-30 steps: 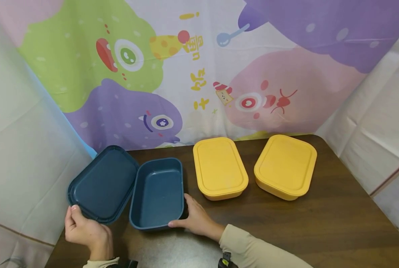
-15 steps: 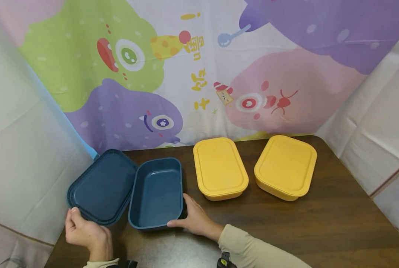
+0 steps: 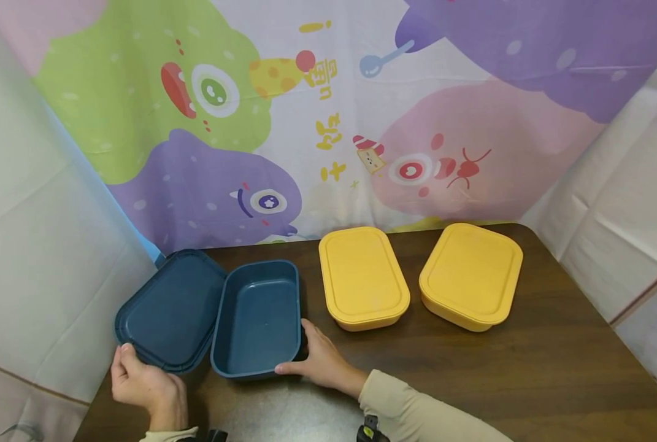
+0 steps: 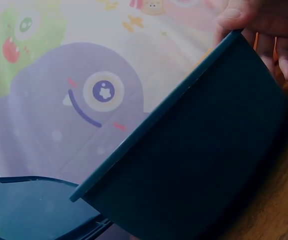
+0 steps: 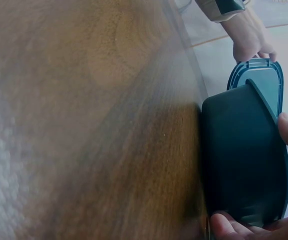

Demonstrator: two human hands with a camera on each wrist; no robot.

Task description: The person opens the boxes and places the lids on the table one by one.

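Observation:
In the head view a dark blue lid (image 3: 170, 310), its grooved rim facing up, leans beside a matching food container (image 3: 259, 328). My left hand (image 3: 146, 383) pinches the lid's near left corner between thumb and fingers. The container stands on the table with nothing in it. My right hand (image 3: 325, 362) grips its near right corner, thumb on the front rim and fingers along the side. In the right wrist view, the left hand (image 5: 251, 42) holds the lid (image 5: 264, 80) beyond the container (image 5: 244, 155).
Two yellow containers with lids, a middle one (image 3: 364, 276) and a right one (image 3: 470, 273), stand on the dark wooden table (image 3: 472, 374). A cartoon-printed curtain (image 3: 339, 123) hangs behind the table's far edge. White fabric walls (image 3: 35, 215) flank it.
The lid's far end has dropped a little, and the left hand has shifted slightly right with it. The blue container has moved slightly left; the right hand keeps its grip.

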